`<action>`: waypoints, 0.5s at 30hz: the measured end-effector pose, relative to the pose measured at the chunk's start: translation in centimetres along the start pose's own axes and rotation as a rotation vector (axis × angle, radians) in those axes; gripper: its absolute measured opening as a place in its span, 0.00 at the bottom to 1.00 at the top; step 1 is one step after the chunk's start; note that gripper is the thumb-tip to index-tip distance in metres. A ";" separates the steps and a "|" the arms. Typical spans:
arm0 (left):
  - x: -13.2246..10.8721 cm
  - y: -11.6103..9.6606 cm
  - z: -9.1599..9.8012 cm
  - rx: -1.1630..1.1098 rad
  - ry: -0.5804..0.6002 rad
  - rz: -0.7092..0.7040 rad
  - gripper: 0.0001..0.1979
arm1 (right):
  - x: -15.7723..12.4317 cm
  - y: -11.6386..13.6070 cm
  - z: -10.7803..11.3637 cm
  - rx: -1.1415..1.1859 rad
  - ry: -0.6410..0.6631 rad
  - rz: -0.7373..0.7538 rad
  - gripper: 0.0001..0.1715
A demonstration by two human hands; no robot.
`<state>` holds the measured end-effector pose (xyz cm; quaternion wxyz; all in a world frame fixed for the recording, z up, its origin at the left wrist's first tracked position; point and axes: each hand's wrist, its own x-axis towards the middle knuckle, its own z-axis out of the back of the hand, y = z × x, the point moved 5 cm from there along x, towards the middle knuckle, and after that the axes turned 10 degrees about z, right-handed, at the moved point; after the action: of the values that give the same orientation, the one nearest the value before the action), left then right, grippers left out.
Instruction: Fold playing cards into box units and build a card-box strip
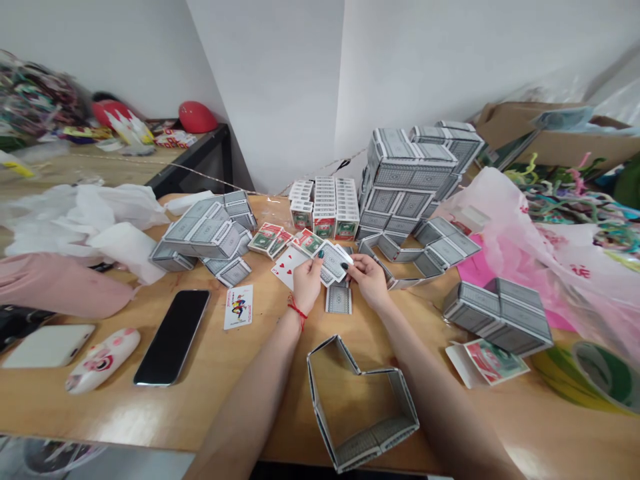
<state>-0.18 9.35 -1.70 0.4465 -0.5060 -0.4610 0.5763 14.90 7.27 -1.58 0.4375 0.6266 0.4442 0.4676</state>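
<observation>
Now, pinching a fan of cards (327,261) between left hand (306,283) and right hand (369,279), both closed on it, just above a card pile (339,299) on the table (210,400). Nearer, already standing finished: heart-shaped card frame (360,400). Beyond, unopened packs (325,210) lined up.

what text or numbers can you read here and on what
Nothing reads clearly.
joker card: corner print too small
heart card, among the cards in the left hand: red pips show, index too small
pink bag: red marks, blurred
packs: labels too small
</observation>
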 end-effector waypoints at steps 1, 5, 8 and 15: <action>0.0 0.0 0.0 -0.003 -0.003 -0.001 0.19 | 0.0 0.0 0.0 -0.003 0.000 -0.006 0.19; -0.1 -0.1 0.2 -0.036 -0.013 -0.024 0.18 | -0.1 -0.3 -0.1 -0.058 -0.002 -0.035 0.20; 0.0 0.0 0.1 -0.119 0.032 -0.025 0.16 | -0.1 -0.6 -0.1 -0.094 -0.004 -0.041 0.22; 0.2 0.5 -0.3 -0.312 0.139 0.022 0.14 | 0.0 -1.0 -0.1 -0.126 0.000 -0.038 0.24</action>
<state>0.11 9.53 -2.24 0.3869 -0.6129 -0.5073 0.4662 14.61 7.48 -2.49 0.4849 0.5891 0.4257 0.4863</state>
